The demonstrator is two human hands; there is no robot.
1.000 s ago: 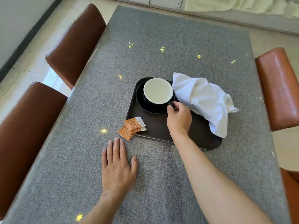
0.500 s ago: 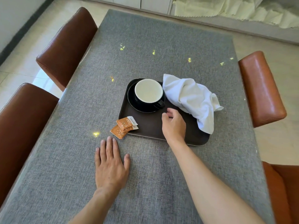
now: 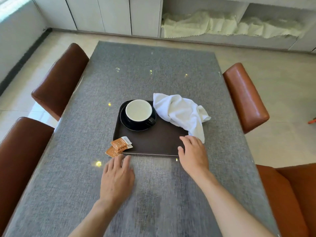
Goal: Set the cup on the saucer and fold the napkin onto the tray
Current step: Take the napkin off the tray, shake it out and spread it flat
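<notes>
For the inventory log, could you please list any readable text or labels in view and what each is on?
None can be read.
Small orange paper sachets: white end strip carries faint print, too small and blurred to read.
Black ceramic cup, dark rectangular tray, crumpled white cloth napkin: no markings visible.

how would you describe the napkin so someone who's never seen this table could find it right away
On the grey table sits a dark rectangular tray. The napkin is the crumpled white cloth draped over the tray's far right corner, spilling partly onto the table, beside the black cup on its saucer. It is the only soft, white, unfolded thing there; the small orange packets lie at the opposite near corner.
</notes>
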